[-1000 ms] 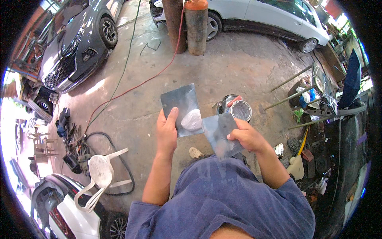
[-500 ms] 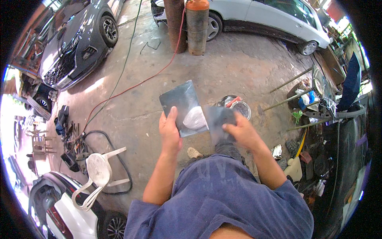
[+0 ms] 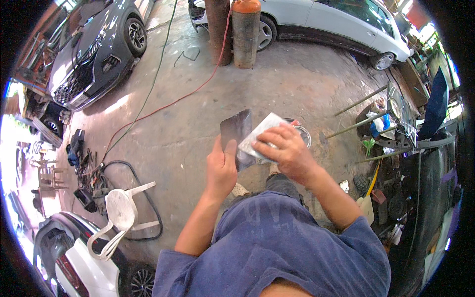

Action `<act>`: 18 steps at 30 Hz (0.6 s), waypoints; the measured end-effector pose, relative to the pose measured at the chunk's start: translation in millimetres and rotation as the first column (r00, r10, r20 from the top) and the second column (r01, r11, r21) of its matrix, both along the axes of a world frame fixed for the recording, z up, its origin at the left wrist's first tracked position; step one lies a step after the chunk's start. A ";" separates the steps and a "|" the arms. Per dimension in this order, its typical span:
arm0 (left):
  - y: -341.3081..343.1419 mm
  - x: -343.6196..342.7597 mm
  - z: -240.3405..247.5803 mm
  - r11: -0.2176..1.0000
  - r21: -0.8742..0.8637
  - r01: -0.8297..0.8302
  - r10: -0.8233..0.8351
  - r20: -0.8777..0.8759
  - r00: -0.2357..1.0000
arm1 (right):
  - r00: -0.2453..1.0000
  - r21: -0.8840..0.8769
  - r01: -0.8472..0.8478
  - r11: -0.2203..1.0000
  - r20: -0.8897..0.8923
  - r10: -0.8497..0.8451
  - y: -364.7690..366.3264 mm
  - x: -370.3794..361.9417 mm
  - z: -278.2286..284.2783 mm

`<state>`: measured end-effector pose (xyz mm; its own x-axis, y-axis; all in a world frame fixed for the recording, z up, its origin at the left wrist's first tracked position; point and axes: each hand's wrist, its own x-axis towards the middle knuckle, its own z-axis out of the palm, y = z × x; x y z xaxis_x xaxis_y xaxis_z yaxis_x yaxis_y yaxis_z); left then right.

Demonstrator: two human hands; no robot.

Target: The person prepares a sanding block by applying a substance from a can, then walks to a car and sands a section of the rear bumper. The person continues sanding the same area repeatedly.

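Observation:
My left hand (image 3: 221,167) grips a thin dark rectangular board (image 3: 229,129) by its lower part, thumb on the face and fingers behind. The board is tilted edge-on toward the right, and a pale smear shows on its right side. In my right hand (image 3: 293,154) is a flat spreader (image 3: 267,124), its light, whitish face turned up under my fingers. The spreader's left edge lies at the board's right side; whether they touch I cannot tell. Partly hidden behind my right hand, an open round can (image 3: 307,137) stands on the floor with something red on top.
Ahead stand two gas cylinders (image 3: 246,37), with a red hose (image 3: 193,94) and a green hose (image 3: 157,74) crossing the floor. A white plastic chair (image 3: 120,210) lies at the left. Cars surround the space; a metal stand (image 3: 363,121) with car parts is at the right.
The board has swung to a steeper tilt and shifted right. My right hand has turned over, so the spreader's whitish side shows instead of its dark one; the white paste mound on the board no longer shows.

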<state>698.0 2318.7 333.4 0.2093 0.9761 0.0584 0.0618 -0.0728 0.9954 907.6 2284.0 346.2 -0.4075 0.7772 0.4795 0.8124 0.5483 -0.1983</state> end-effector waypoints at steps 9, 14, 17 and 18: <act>1.3 -2.8 -1.7 0.992 0.111 -0.065 0.083 -0.164 0.983 | 0.983 -0.112 -0.156 0.981 -0.118 0.142 -29.5 -30.7 -10.3; -1.1 6.1 3.8 0.982 0.124 -0.144 0.160 -0.138 0.977 | 0.977 -0.143 -0.206 0.968 -0.085 0.195 -37.9 -24.5 -20.0; 10.9 9.3 2.3 0.896 0.398 -0.199 0.262 -0.111 0.959 | 0.973 -0.163 -0.172 0.972 -0.183 0.141 -43.7 -17.1 -12.7; 13.2 10.4 3.1 0.899 0.385 -0.208 0.263 -0.094 0.960 | 0.967 -0.165 -0.150 0.975 -0.231 0.110 -44.8 -13.1 -7.4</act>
